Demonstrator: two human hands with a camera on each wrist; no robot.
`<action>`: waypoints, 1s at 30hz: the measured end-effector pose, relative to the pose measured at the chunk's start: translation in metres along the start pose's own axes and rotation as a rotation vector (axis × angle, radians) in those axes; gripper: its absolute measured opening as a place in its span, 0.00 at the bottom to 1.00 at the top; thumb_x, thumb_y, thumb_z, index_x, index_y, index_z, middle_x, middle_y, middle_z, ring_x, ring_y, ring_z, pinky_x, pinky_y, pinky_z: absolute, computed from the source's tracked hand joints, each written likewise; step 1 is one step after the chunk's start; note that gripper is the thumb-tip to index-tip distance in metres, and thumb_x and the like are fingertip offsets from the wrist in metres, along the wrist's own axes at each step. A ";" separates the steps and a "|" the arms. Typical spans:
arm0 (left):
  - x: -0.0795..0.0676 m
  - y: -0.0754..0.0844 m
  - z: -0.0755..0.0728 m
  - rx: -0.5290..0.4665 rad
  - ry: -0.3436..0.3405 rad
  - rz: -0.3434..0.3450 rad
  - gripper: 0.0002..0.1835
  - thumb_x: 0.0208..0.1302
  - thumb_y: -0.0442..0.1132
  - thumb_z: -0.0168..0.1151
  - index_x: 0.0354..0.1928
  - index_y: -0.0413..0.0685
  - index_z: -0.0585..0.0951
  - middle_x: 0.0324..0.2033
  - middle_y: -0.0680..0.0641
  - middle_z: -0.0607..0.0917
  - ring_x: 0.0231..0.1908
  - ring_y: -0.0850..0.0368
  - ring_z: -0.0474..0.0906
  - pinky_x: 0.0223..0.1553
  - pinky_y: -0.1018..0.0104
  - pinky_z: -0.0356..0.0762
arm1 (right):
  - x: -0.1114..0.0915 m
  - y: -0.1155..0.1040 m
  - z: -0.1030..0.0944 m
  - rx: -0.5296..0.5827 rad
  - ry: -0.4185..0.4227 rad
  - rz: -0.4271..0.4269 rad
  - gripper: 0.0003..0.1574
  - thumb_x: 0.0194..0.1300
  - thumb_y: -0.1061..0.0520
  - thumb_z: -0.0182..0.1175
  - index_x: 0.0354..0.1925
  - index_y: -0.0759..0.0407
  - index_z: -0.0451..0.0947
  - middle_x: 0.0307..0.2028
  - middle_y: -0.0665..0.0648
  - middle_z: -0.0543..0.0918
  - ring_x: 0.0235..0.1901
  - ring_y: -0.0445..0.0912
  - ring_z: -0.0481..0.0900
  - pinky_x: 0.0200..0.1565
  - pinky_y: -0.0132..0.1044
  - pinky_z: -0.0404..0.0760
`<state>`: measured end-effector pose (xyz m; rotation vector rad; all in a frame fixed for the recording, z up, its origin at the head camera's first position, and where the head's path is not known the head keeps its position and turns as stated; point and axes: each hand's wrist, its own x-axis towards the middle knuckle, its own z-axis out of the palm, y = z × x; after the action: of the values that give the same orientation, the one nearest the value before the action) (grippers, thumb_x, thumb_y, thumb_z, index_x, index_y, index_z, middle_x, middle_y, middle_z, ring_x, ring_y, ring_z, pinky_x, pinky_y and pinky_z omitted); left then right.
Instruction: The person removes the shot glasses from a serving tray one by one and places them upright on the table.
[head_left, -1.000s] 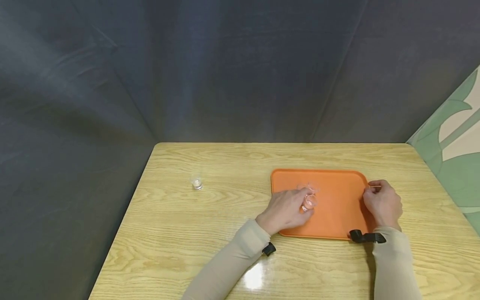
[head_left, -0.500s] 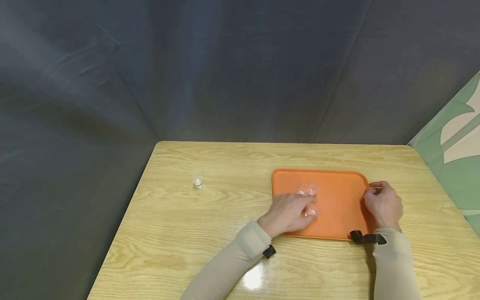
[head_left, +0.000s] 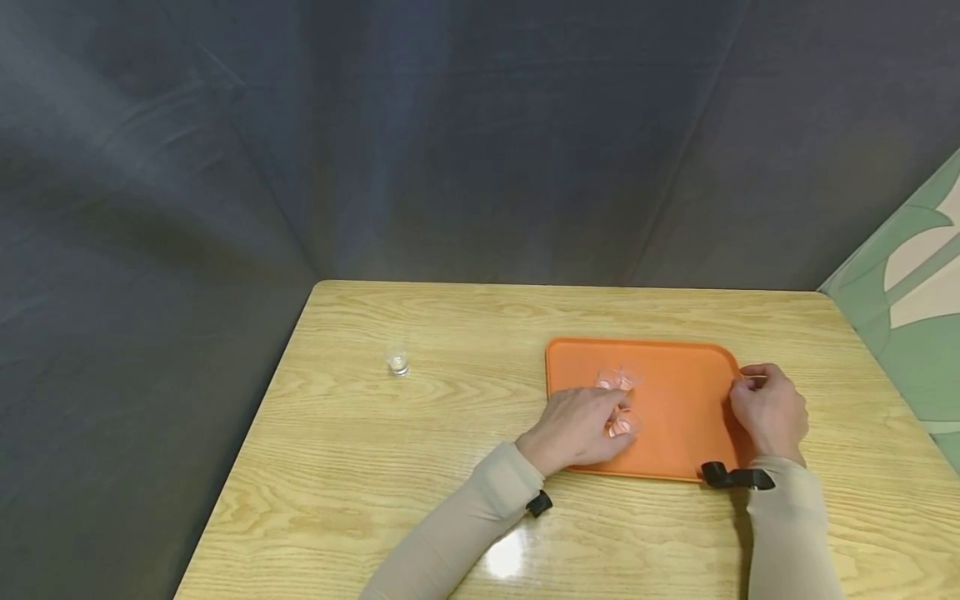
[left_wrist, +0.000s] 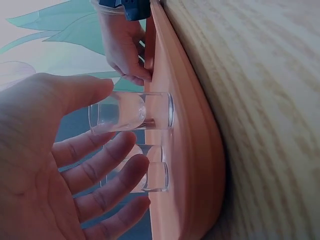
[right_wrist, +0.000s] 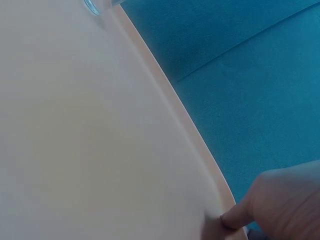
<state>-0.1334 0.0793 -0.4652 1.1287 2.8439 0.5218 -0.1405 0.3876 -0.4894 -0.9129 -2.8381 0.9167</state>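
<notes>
My left hand (head_left: 581, 425) is over the left part of an orange tray (head_left: 675, 408). In the left wrist view, a clear shot glass (left_wrist: 135, 111) stands upright on the tray between its thumb and index finger, the fingers loosely spread around it. Two more shot glasses (left_wrist: 156, 177) stand close by, behind the other fingers; from the head they show as clear shapes (head_left: 615, 380) just beyond the hand. At the tray's right edge, my right hand (head_left: 768, 410) pinches the rim, thumb on the inner side in the right wrist view.
Another clear shot glass (head_left: 398, 363) stands alone on the wooden table (head_left: 360, 450), left of the tray. Dark cloth (head_left: 480, 150) hangs behind and to the left of the table. A green and beige leaf-patterned cloth (head_left: 922, 342) is at the right.
My left hand has set its shot glass down on the tray, slightly nearer to me, and its fingers have loosened. The right hand keeps hold of the tray rim.
</notes>
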 end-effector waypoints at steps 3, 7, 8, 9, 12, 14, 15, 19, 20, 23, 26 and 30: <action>-0.001 0.000 -0.001 0.001 0.006 -0.005 0.20 0.71 0.63 0.64 0.56 0.63 0.84 0.44 0.66 0.87 0.36 0.71 0.81 0.30 0.78 0.69 | 0.000 -0.001 0.000 -0.003 0.000 0.000 0.30 0.76 0.51 0.48 0.67 0.65 0.73 0.59 0.73 0.81 0.49 0.68 0.79 0.36 0.46 0.66; -0.001 -0.001 -0.003 0.001 0.013 -0.007 0.19 0.71 0.63 0.65 0.54 0.64 0.84 0.42 0.66 0.87 0.36 0.71 0.80 0.30 0.78 0.68 | 0.000 -0.001 0.000 -0.003 0.001 -0.001 0.30 0.76 0.51 0.47 0.68 0.65 0.73 0.60 0.73 0.81 0.49 0.68 0.79 0.36 0.45 0.65; -0.001 -0.001 -0.003 0.000 0.016 -0.006 0.19 0.70 0.63 0.65 0.54 0.64 0.84 0.41 0.66 0.86 0.36 0.71 0.80 0.30 0.78 0.68 | 0.000 -0.001 0.000 -0.002 0.002 -0.002 0.30 0.76 0.51 0.48 0.68 0.65 0.73 0.60 0.73 0.81 0.49 0.68 0.79 0.36 0.46 0.65; -0.001 -0.002 -0.003 -0.001 0.018 -0.006 0.19 0.70 0.63 0.65 0.54 0.64 0.84 0.42 0.66 0.86 0.36 0.71 0.80 0.30 0.78 0.68 | 0.000 -0.001 0.000 -0.001 0.003 -0.003 0.30 0.76 0.51 0.48 0.68 0.65 0.73 0.60 0.73 0.81 0.49 0.68 0.79 0.36 0.46 0.65; -0.002 -0.003 -0.004 -0.018 0.024 -0.005 0.19 0.70 0.63 0.65 0.54 0.64 0.85 0.42 0.67 0.86 0.37 0.73 0.80 0.31 0.79 0.68 | 0.000 -0.001 0.001 0.000 0.001 0.001 0.30 0.76 0.51 0.48 0.68 0.65 0.73 0.60 0.73 0.81 0.50 0.68 0.78 0.37 0.46 0.65; -0.003 -0.004 -0.005 -0.036 0.024 -0.008 0.20 0.70 0.63 0.65 0.55 0.64 0.85 0.43 0.67 0.87 0.39 0.73 0.81 0.32 0.80 0.69 | -0.001 -0.001 0.001 -0.001 0.003 0.004 0.30 0.76 0.51 0.48 0.68 0.65 0.73 0.59 0.73 0.81 0.50 0.69 0.78 0.37 0.46 0.65; -0.004 -0.004 -0.006 -0.045 0.021 -0.011 0.20 0.70 0.64 0.65 0.56 0.64 0.85 0.44 0.68 0.87 0.40 0.74 0.82 0.33 0.80 0.69 | -0.001 -0.002 0.001 -0.001 0.005 0.005 0.30 0.76 0.51 0.48 0.68 0.65 0.73 0.59 0.73 0.81 0.50 0.69 0.78 0.37 0.46 0.65; -0.007 -0.008 -0.009 -0.062 0.014 -0.030 0.21 0.69 0.64 0.65 0.57 0.65 0.85 0.46 0.68 0.88 0.42 0.74 0.83 0.33 0.81 0.68 | -0.002 -0.002 0.002 0.003 0.012 0.003 0.30 0.77 0.51 0.48 0.68 0.66 0.73 0.59 0.74 0.80 0.51 0.69 0.78 0.37 0.47 0.65; -0.008 -0.009 -0.009 -0.061 0.016 -0.033 0.21 0.69 0.64 0.65 0.57 0.65 0.85 0.46 0.68 0.88 0.42 0.73 0.83 0.33 0.80 0.68 | -0.002 -0.002 0.002 0.005 0.014 0.003 0.29 0.77 0.52 0.48 0.68 0.66 0.73 0.59 0.74 0.80 0.51 0.69 0.78 0.37 0.47 0.64; -0.010 -0.014 -0.011 -0.074 0.036 -0.041 0.17 0.69 0.62 0.66 0.52 0.65 0.86 0.43 0.67 0.87 0.39 0.73 0.81 0.32 0.79 0.68 | -0.003 -0.002 0.002 0.008 0.013 0.006 0.29 0.77 0.52 0.48 0.67 0.66 0.73 0.58 0.74 0.80 0.50 0.69 0.77 0.38 0.46 0.64; -0.013 -0.021 -0.012 -0.106 0.065 -0.052 0.14 0.68 0.59 0.66 0.48 0.64 0.86 0.40 0.65 0.86 0.36 0.72 0.79 0.31 0.78 0.68 | -0.004 -0.002 0.001 0.009 0.017 0.007 0.29 0.77 0.52 0.48 0.67 0.66 0.73 0.57 0.74 0.81 0.50 0.69 0.78 0.37 0.46 0.64; -0.018 -0.032 -0.013 -0.148 0.090 -0.073 0.14 0.67 0.58 0.68 0.47 0.62 0.86 0.40 0.64 0.87 0.36 0.72 0.78 0.31 0.77 0.69 | -0.004 -0.002 0.001 0.010 0.017 0.005 0.29 0.76 0.52 0.48 0.67 0.66 0.73 0.57 0.74 0.81 0.49 0.69 0.78 0.37 0.47 0.64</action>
<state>-0.1433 0.0414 -0.4646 0.9983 2.8510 0.7818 -0.1388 0.3835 -0.4887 -0.9234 -2.8162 0.9182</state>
